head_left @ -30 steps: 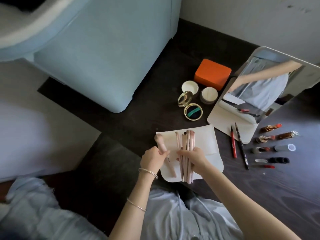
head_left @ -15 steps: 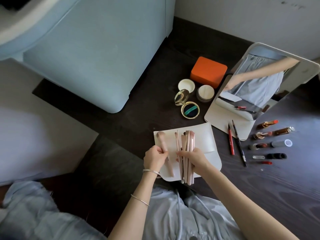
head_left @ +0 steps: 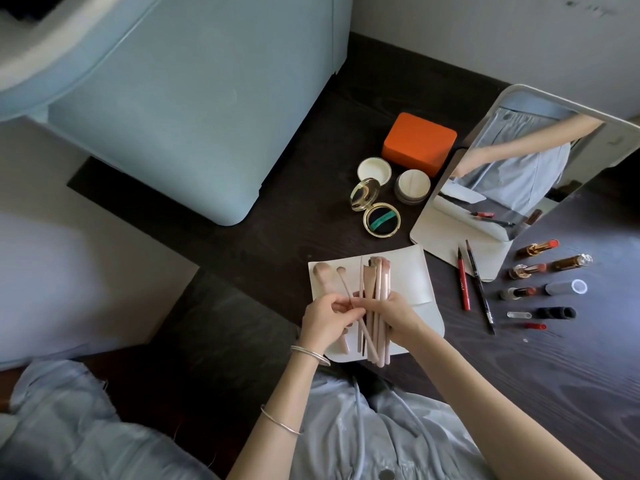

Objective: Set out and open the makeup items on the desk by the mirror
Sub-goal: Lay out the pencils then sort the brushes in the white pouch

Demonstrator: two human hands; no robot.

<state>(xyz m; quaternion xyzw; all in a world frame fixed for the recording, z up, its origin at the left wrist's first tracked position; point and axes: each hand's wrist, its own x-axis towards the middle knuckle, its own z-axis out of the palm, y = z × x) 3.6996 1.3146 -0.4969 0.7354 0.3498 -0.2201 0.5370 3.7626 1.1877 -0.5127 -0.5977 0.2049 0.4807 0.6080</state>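
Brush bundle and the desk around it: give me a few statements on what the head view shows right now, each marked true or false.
1. The right hand holds a bundle of pink brushes over the white pouch. True.
2. The left hand lies flat on the desk. False: its fingers pinch one thin brush beside the bundle.
3. The gold compact is closed. False: its lid stands open, showing a dark puff with a green band.
4. The orange box sits behind the round jars, left of the mirror. True.
5. The red pencil and the dark pencil lie side by side, right of the pouch. True.
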